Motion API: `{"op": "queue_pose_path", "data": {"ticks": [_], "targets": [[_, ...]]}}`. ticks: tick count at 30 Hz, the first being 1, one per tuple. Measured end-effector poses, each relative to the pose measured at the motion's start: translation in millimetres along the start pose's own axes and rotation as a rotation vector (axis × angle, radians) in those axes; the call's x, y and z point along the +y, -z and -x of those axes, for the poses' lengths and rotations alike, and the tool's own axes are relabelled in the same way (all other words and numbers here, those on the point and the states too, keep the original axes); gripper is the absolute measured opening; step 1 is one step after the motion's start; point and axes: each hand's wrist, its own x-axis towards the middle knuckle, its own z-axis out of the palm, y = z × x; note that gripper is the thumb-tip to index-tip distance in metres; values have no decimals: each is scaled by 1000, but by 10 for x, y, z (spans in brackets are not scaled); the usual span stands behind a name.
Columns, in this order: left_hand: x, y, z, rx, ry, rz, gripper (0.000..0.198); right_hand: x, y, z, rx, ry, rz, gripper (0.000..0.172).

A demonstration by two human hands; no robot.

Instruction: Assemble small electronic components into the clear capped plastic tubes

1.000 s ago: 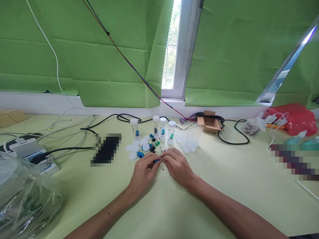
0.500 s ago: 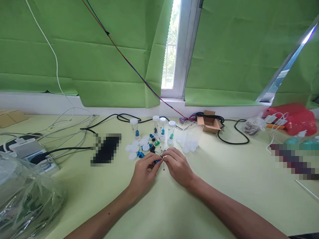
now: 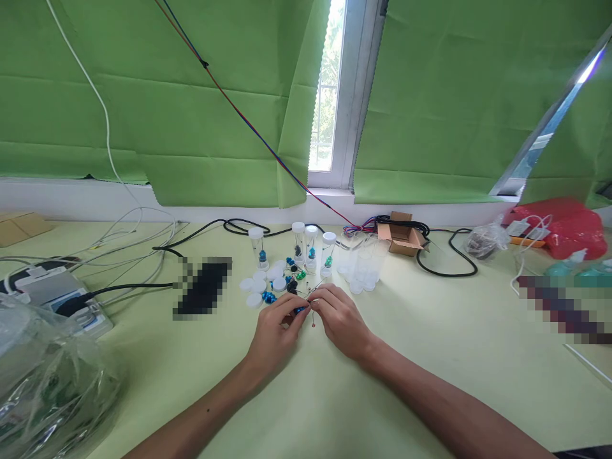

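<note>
My left hand (image 3: pixel 275 331) is closed in a pinch, with a small shiny blue piece (image 3: pixel 299 310) partly showing at its fingertips. Against it, the fingers of my right hand (image 3: pixel 345 322) pinch a thin dark wire at the same spot. A short wire end with a red tip (image 3: pixel 313 325) hangs below the joined fingertips. What lies between the fingers is mostly hidden. Just beyond my hands are loose blue pieces (image 3: pixel 268 298), a green piece (image 3: pixel 301 275), black pieces (image 3: pixel 291 287) and several round white caps (image 3: pixel 254 300).
Several white-capped clear tubes (image 3: pixel 328 256) stand behind the pieces, holding small coloured parts. More clear tubes (image 3: pixel 368 261) cluster to their right. An open cardboard box (image 3: pixel 402 245), black cable (image 3: pixel 449 275), power strip (image 3: pixel 88 312) and clear plastic bag (image 3: pixel 52 382) lie around the table.
Both hands stay pinched together in nearly the same place. The view shifts very slightly; nothing else visibly moves.
</note>
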Motion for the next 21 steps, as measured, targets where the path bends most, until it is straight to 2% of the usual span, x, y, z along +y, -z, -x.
{"op": "queue_pose_path", "data": {"ticks": [10, 21], "targets": [[38, 6, -3, 0, 14, 23, 17, -23, 23, -19, 77, -37, -8, 20], [-3, -13, 2, 10, 3, 6, 15, -5, 5, 2, 46, -18, -19, 23]]}}
